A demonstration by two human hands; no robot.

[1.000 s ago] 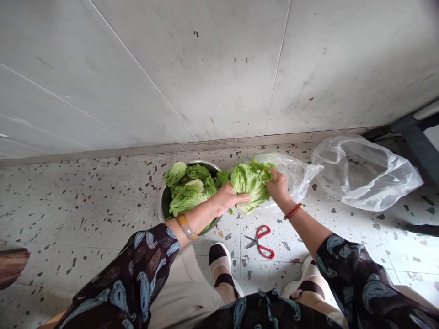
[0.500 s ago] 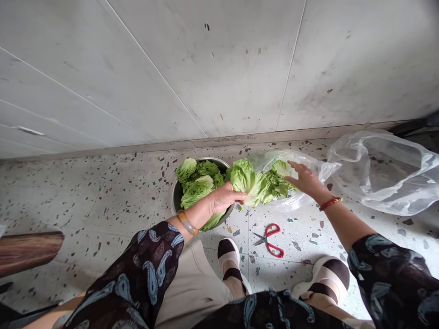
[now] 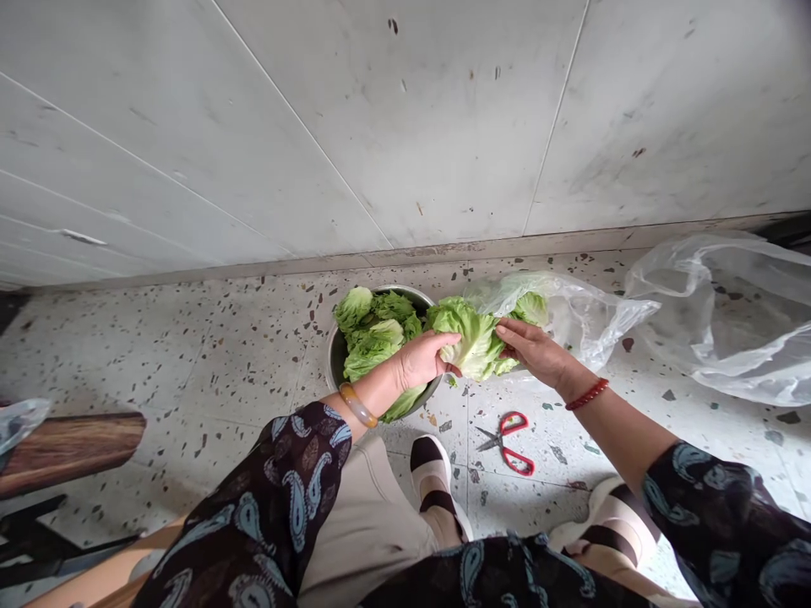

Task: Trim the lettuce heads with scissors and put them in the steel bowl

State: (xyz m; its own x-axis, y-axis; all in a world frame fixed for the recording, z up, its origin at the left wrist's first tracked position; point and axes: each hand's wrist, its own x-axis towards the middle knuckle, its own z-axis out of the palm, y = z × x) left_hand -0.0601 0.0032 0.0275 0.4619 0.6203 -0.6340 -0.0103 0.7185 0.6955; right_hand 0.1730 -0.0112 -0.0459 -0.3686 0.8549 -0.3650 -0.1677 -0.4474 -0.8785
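A leafy piece of lettuce (image 3: 469,333) is gripped at its left side by my left hand (image 3: 427,359), thumb on top. My right hand (image 3: 532,346) pinches the right edge of the same lettuce with thumb and fingers. Just left of it, a metal basin (image 3: 333,359) holds several pale-green lettuce pieces (image 3: 373,346), partly hidden by my left forearm. More lettuce (image 3: 530,309) shows beyond my right hand, under the clear plastic bag (image 3: 570,295) lying on the floor.
Red-handled scissors (image 3: 510,443) lie on the speckled floor (image 3: 253,355) near my feet, blades spread. A large clear bag (image 3: 735,329) is crumpled at the right. The grey wall (image 3: 380,127) rises just beyond the basin. A brown wooden piece (image 3: 82,452) juts in at the left.
My right hand has moved left from over the bagged lettuce and closed on the lettuce that my left hand holds. The view has shifted slightly.
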